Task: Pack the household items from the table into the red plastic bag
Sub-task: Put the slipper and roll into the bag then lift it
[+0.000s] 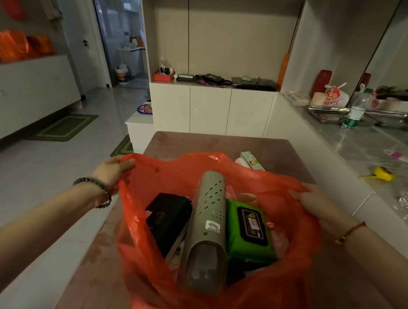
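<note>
The red plastic bag stands wide open on the pinkish table. My left hand grips its left rim and my right hand grips its right rim. Inside lie a grey perforated holder, a dark green box to its left and a green pack of wet wipes to its right. Behind the bag on the table, a light green carton and a white item show partly.
A grey counter runs along the right, with a water bottle, metal trays, a yellow tape measure and a printed bag. White cabinets stand behind the table. Floor lies to the left.
</note>
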The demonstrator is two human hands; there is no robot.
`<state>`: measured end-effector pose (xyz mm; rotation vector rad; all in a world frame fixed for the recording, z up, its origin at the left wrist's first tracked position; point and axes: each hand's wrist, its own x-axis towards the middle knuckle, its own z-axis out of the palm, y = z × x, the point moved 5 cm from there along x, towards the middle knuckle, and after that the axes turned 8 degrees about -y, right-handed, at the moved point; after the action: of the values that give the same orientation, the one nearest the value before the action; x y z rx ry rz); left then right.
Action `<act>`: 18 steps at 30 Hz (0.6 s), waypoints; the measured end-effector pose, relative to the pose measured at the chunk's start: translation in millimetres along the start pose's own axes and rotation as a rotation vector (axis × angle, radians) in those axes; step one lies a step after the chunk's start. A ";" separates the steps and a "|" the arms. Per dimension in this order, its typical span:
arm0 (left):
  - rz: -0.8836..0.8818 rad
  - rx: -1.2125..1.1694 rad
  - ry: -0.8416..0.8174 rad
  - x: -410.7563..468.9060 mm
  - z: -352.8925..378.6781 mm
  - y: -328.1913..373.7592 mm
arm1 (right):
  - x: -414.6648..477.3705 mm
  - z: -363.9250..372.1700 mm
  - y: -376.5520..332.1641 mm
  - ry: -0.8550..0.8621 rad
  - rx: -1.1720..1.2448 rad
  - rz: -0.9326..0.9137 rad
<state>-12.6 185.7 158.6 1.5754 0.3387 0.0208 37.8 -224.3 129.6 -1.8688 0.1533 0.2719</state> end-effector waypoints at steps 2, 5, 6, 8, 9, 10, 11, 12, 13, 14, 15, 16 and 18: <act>0.020 -0.068 0.049 9.1 -5.8 5.9 | 6.9 6.8 -18.5 0.021 0.008 -0.064; 0.094 -0.173 0.100 24.8 -8.3 18.6 | 22.4 14.3 -38.0 0.038 0.091 -0.131; 0.118 -0.196 0.110 31.0 -8.1 24.3 | 27.8 16.2 -45.0 0.042 0.109 -0.154; 0.144 -0.229 0.137 41.5 -8.4 36.6 | 41.1 19.7 -60.6 0.045 0.158 -0.191; 0.152 -0.233 0.142 47.2 -9.0 42.2 | 48.7 21.7 -68.3 0.044 0.181 -0.203; 0.164 -0.231 0.144 53.5 -10.4 47.6 | 57.0 24.6 -74.6 0.041 0.202 -0.205; 0.182 -0.231 0.147 59.6 -12.4 53.4 | 65.8 27.6 -79.4 0.039 0.223 -0.202; 0.203 -0.230 0.150 65.3 -14.6 59.5 | 74.4 31.1 -82.7 0.034 0.244 -0.196; 0.223 -0.225 0.150 70.5 -17.6 64.9 | 83.1 34.1 -84.6 0.026 0.258 -0.190; 0.241 -0.216 0.148 76.1 -20.6 68.7 | 91.9 37.1 -85.7 0.018 0.268 -0.187; 0.252 -0.205 0.147 81.1 -23.6 70.5 | 100.5 39.3 -85.8 0.015 0.271 -0.180; 0.249 -0.189 0.154 85.5 -26.5 69.4 | 108.5 41.3 -84.8 0.018 0.266 -0.170; 0.205 -0.157 0.179 92.0 -31.0 59.8 | 124.2 45.0 -82.1 0.020 0.231 -0.171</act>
<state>80.2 237.1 200.3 1.4494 0.3065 0.3408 172.4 -152.3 159.3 -1.6443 0.0363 0.1121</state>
